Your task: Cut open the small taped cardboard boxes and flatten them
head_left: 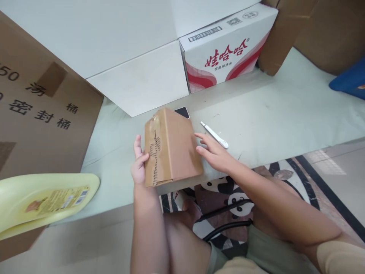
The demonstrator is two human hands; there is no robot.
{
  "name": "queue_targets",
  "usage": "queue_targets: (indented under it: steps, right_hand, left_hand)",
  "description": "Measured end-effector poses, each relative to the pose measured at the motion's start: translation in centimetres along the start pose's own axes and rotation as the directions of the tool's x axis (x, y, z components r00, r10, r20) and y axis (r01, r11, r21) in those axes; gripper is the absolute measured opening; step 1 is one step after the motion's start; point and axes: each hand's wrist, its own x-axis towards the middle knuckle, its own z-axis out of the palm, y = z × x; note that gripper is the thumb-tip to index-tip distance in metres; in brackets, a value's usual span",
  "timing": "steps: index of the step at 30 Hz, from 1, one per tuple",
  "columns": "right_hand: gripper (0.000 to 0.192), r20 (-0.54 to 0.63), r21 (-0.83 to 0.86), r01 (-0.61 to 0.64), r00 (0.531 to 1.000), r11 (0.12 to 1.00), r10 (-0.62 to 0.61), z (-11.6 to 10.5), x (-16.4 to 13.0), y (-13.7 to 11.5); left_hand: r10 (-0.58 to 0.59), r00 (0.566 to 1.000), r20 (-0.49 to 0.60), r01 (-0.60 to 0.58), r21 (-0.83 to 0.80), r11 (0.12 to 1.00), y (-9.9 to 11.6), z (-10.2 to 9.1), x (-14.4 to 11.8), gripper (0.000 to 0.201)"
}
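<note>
A small brown cardboard box (173, 148) with clear tape along its left face stands tilted on the pale green mat (285, 114), low in the middle of the view. My left hand (138, 161) holds its left side, thumb and fingers on the taped face. On the box's right side rests my right hand (215, 152), fingers spread flat. A white cutter-like tool (214, 134) lies on the mat just beyond my right fingertips. A dark phone (182, 112) peeks out behind the box.
A white and red printed carton (228, 49) and plain white boxes (137, 76) stand behind. Large brown cartons sit at left (40, 114) and top right (313, 30). A pale yellow plastic item (42, 201) lies at lower left; something blue (350, 80) at the right edge. My knees are below.
</note>
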Motion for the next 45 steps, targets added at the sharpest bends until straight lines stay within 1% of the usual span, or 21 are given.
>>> queue_targets:
  steps: [1, 3, 5, 7, 8, 10, 12, 15, 18, 22, 24, 27, 30, 33, 35, 38, 40, 42, 45]
  right_hand:
    - [0.065, 0.016, 0.008, -0.015, 1.0, 1.0, 0.015, 0.0, 0.1, 0.3]
    - [0.071, 0.027, 0.036, -0.006, 1.0, 0.999, 0.005, 0.1, 0.4, 0.7]
    - [0.073, 0.011, 0.078, 0.003, 1.0, 0.997, -0.004, 0.0, 0.5, 0.7]
    - [0.072, -0.008, 0.119, -0.008, 1.0, 0.993, 0.009, -0.1, 0.6, 0.8]
    - [0.073, -0.009, 0.134, -0.017, 1.0, 0.991, 0.018, -0.3, 0.5, 0.8]
    - [0.079, 0.006, 0.151, -0.026, 1.0, 0.988, 0.025, -0.5, 0.5, 0.9]
    - [0.086, 0.039, 0.158, -0.029, 0.999, 0.987, 0.023, -0.7, 0.3, 0.9]
    - [0.091, 0.069, 0.176, -0.034, 0.997, 0.984, 0.022, -0.9, 0.3, 0.9]
    - [0.093, 0.098, 0.214, -0.044, 0.995, 0.976, 0.023, -0.9, 0.3, 0.9]
    - [0.096, 0.135, 0.256, -0.067, 0.99, 0.964, 0.033, -0.7, 0.3, 0.7]
    - [0.098, 0.18, 0.291, -0.119, 0.981, 0.949, 0.068, -0.6, 0.1, 0.4]
    - [0.1, 0.236, 0.32, -0.192, 0.964, 0.928, 0.118, -0.3, -0.1, 0.0]
    - [0.1, 0.228, 0.308, -0.211, 0.963, 0.928, 0.144, -0.1, -0.2, -0.1]
    - [0.1, 0.208, 0.294, -0.227, 0.963, 0.928, 0.17, 0.0, -0.3, 0.0]
    - [0.099, 0.199, 0.296, -0.221, 0.966, 0.929, 0.166, 0.0, -0.2, 0.0]
    - [0.096, 0.182, 0.293, -0.191, 0.973, 0.937, 0.141, 0.0, -0.2, 0.1]
    - [0.101, 0.152, 0.293, -0.194, 0.976, 0.936, 0.155, 0.1, -0.2, 0.3]
    - [0.111, 0.136, 0.326, -0.232, 0.971, 0.916, 0.198, 0.3, -0.1, 0.5]
    - [0.118, 0.173, 0.445, -0.302, 0.953, 0.843, 0.25, 0.5, 0.0, 0.6]
  left_hand:
    - [-0.003, 1.0, 0.014, 0.003, 0.012, 1.0, -0.1, 0.0, 0.1, 0.073]
    - [-0.029, 0.998, 0.062, 0.027, 0.033, 0.999, -0.4, 0.4, 0.1, 0.073]
    - [-0.073, 0.992, 0.107, 0.068, 0.049, 0.996, -0.6, 1.1, -0.1, 0.071]
    - [-0.09, 0.99, 0.111, 0.081, 0.082, 0.993, -0.7, 1.7, -0.1, 0.065]
    - [-0.072, 0.993, 0.095, 0.062, 0.108, 0.992, -0.7, 1.9, -0.1, 0.061]
    - [0.007, 0.998, 0.055, -0.016, 0.17, 0.985, -0.8, 2.1, 0.0, 0.053]
    - [0.084, 0.995, 0.044, -0.092, 0.204, 0.975, -1.1, 2.1, 0.3, 0.052]
    - [0.149, 0.987, 0.057, -0.157, 0.176, 0.972, -1.4, 2.0, 0.8, 0.059]
    - [0.188, 0.981, 0.039, -0.191, 0.157, 0.969, -1.5, 1.8, 1.1, 0.071]
    - [0.146, 0.989, -0.015, -0.143, 0.126, 0.982, -1.1, 1.1, 1.0, 0.078]
    - [0.106, 0.993, -0.057, -0.096, 0.148, 0.984, -0.7, 0.9, 0.8, 0.075]
    - [0.064, 0.993, -0.099, -0.038, 0.246, 0.969, -0.2, 0.9, 0.4, 0.065]
    - [0.062, 0.989, -0.133, -0.021, 0.294, 0.956, 0.0, 1.2, 0.2, 0.056]
    - [0.064, 0.973, -0.22, 0.005, 0.3, 0.954, -0.1, 1.4, 0.2, 0.044]
    - [0.077, 0.961, -0.266, 0.009, 0.31, 0.951, -0.2, 1.5, 0.3, 0.035]
    - [0.086, 0.953, -0.289, 0.007, 0.305, 0.952, -0.1, 1.5, 0.4, 0.027]
    - [0.075, 0.949, -0.306, 0.01, 0.267, 0.964, 0.1, 1.7, 0.4, 0.023]
    - [0.067, 0.942, -0.329, 0.008, 0.22, 0.975, 0.3, 1.8, 0.3, 0.02]
    - [0.034, 0.936, -0.349, 0.03, 0.176, 0.984, 0.4, 2.1, 0.2, 0.017]
